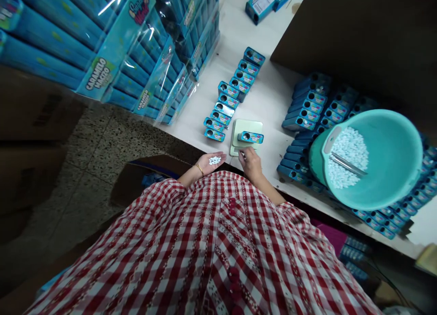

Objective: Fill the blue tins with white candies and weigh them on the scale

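Note:
My left hand [209, 164] is palm up and cupped at the table's front edge, holding a small heap of white candies [215, 160]. My right hand [251, 163] is by the front of a pale green kitchen scale [248, 125]. Its thumb and fingers are curled together in a pinch, and whatever they hold is too small to make out. A blue candy box [251, 137] with a round hole in its end stands on the scale, just beyond the right hand. Left of the scale, more blue boxes [220, 117] stand in a staggered line.
At the right, a turquoise bucket [392, 160] holds white candies and a metal scoop [348, 164], with rows of blue boxes [303, 110] around it. Plastic-wrapped packs of boxes [136, 64] are stacked at the left. Two boxes [262, 4] lie at the back; a dark panel [355, 37] rises behind.

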`<state>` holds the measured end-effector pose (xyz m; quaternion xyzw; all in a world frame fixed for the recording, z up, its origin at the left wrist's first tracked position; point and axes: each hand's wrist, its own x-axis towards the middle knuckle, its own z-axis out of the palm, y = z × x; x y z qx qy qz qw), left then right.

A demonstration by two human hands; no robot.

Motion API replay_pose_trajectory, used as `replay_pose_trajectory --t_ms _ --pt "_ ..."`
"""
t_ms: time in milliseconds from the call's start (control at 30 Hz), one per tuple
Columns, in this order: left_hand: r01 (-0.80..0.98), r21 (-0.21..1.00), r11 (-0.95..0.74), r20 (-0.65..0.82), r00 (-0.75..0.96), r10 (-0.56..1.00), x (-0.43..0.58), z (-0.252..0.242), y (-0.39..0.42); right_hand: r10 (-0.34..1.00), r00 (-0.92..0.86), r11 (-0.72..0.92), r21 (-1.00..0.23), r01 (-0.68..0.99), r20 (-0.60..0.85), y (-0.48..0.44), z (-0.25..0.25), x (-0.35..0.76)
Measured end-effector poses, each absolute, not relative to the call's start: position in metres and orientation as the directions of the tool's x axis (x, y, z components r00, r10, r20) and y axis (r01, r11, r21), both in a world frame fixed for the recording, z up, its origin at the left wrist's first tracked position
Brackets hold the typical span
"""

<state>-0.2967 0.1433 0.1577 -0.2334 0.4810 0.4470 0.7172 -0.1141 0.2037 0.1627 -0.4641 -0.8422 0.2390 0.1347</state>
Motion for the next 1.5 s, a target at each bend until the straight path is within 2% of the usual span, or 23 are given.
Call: replay_pose_trajectory --t_ms 100,200,267,400,567,633,700,767,833,900,1033,1133,1300,1400,1500 --pt "-0.869 0.078 0.489 -0.882 0.168 0.439 -0.294 0.158 0.144 0.843 -0.496 0.523 -0.535 0.664 0.208 0.224 0.19 -0.106" --pt "-0.87 0.079 0.486 -0.873 0.175 0.455 -0.295 0.158 0.144 0.857 -0.46 0.508 -0.531 0.679 0.231 0.232 0.203 -0.099" --pt "-0.871 0.088 0.484 -0.872 0.167 0.46 -0.298 0.159 0.142 0.858 -0.489 0.482 -0.569 0.666 0.155 0.224 0.202 -0.1" --pt "-0.884 0.107 0.456 -0.889 0.12 0.441 -0.306 0.162 0.134 0.756 -0.643 0.419 -0.666 0.617 -0.12 0.2 0.184 -0.121" --pt "-0.882 0.116 0.457 -0.906 0.094 0.413 -0.316 0.166 0.126 0.553 -0.715 0.37 -0.642 0.671 -0.429 0.18 0.153 -0.139" --pt "-0.87 0.121 0.478 -0.915 0.089 0.393 -0.319 0.165 0.125 0.566 -0.684 0.319 -0.642 0.697 -0.461 0.174 0.143 -0.127" --pt "-0.844 0.126 0.521 -0.921 0.095 0.377 -0.32 0.162 0.128 0.716 -0.556 0.218 -0.622 0.752 -0.422 0.172 0.135 -0.105" --pt "-0.809 0.141 0.57 -0.923 0.101 0.371 -0.317 0.156 0.136 0.889 -0.327 0.076 -0.601 0.795 -0.32 0.177 0.128 -0.078" --pt "-0.773 0.169 0.612 -0.919 0.101 0.38 -0.31 0.15 0.148 0.967 -0.129 -0.036 -0.617 0.786 -0.221 0.187 0.12 -0.056" --pt "-0.734 0.209 0.646 -0.916 0.085 0.392 -0.3 0.144 0.163 0.978 -0.03 -0.118 -0.664 0.738 -0.206 0.199 0.11 -0.045" --pt "-0.647 0.307 0.697 -0.903 0.032 0.428 -0.276 0.136 0.184 0.943 -0.056 -0.191 -0.671 0.717 -0.328 0.208 0.092 -0.048" --pt "-0.614 0.35 0.707 -0.884 0.034 0.466 -0.262 0.134 0.19 0.944 -0.036 -0.192 -0.638 0.746 -0.327 0.201 0.085 -0.051" --pt "-0.579 0.337 0.742 -0.876 0.095 0.473 -0.241 0.133 0.202 0.949 0.023 -0.229 -0.633 0.74 -0.316 0.189 0.087 -0.028" --pt "-0.564 0.34 0.753 -0.877 0.098 0.47 -0.228 0.134 0.21 0.964 0.029 -0.196 -0.636 0.746 -0.263 0.182 0.101 -0.011" --pt "-0.596 0.316 0.738 -0.881 0.105 0.461 -0.228 0.136 0.209 0.986 -0.074 -0.046 -0.667 0.744 -0.15 0.175 0.123 -0.019"
